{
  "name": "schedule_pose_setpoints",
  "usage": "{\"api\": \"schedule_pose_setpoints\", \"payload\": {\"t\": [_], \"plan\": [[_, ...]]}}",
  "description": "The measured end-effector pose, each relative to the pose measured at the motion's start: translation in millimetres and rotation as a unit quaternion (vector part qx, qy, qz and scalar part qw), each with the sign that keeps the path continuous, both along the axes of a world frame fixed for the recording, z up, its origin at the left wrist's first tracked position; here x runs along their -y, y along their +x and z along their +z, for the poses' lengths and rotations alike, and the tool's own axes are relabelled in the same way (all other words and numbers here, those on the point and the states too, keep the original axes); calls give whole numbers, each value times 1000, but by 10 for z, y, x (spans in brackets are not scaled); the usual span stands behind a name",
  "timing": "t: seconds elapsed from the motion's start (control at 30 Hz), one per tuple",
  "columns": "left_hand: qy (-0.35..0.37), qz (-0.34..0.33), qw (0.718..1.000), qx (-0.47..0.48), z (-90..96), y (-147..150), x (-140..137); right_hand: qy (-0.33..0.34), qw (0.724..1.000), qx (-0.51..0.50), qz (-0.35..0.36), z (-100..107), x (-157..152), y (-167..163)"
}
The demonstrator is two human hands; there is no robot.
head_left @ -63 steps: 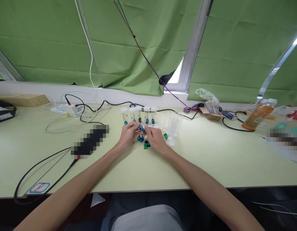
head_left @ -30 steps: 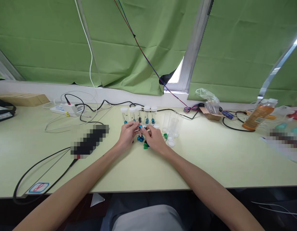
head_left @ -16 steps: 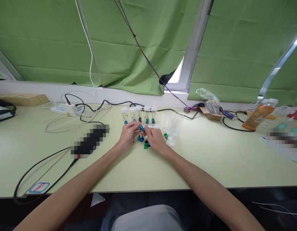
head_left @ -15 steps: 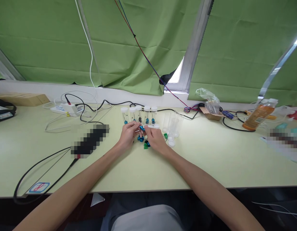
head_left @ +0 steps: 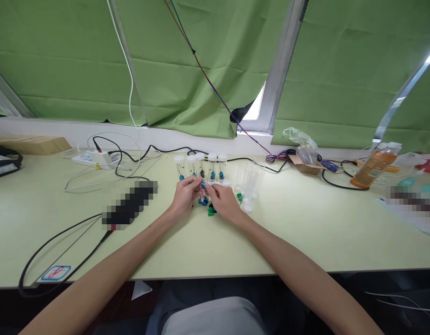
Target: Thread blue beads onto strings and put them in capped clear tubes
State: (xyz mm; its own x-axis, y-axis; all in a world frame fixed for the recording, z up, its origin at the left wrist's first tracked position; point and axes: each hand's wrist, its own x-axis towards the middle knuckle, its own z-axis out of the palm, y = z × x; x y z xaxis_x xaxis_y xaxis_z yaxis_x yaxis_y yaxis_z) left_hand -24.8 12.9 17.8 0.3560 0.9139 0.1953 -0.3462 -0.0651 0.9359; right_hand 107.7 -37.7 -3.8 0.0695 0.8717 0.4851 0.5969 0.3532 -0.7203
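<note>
My left hand (head_left: 183,194) and my right hand (head_left: 222,199) meet over the middle of the desk. Between their fingertips is a small shiny blue part (head_left: 202,185) with a thin metal pin, pinched from both sides; the fingers cover most of it. Below the hands lie loose blue pieces (head_left: 202,201) and a green piece (head_left: 210,211), partly hidden. Right behind the hands stands a row of several clear tubes with white caps (head_left: 212,160), with blue or dark parts inside. Another green piece (head_left: 239,197) rests beside my right hand.
Uncapped clear tubes (head_left: 250,184) stand to the right, with loose white caps (head_left: 248,205) before them. A black cable (head_left: 61,225) loops over the left side of the desk (head_left: 305,232). Further right are a small cardboard box (head_left: 307,166) and an orange bottle (head_left: 375,167).
My right fingertips have moved slightly left, closer to the left ones, covering more of the blue part. Little else differs beyond a slight camera shift.
</note>
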Motion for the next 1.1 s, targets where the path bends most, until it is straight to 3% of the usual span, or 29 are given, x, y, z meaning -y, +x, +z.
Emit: {"api": "schedule_pose_setpoints", "payload": {"t": [1.1], "plan": [[-5,-2,1000,6,2,8,5,-4,1000,2,7,-2,8,5]]}}
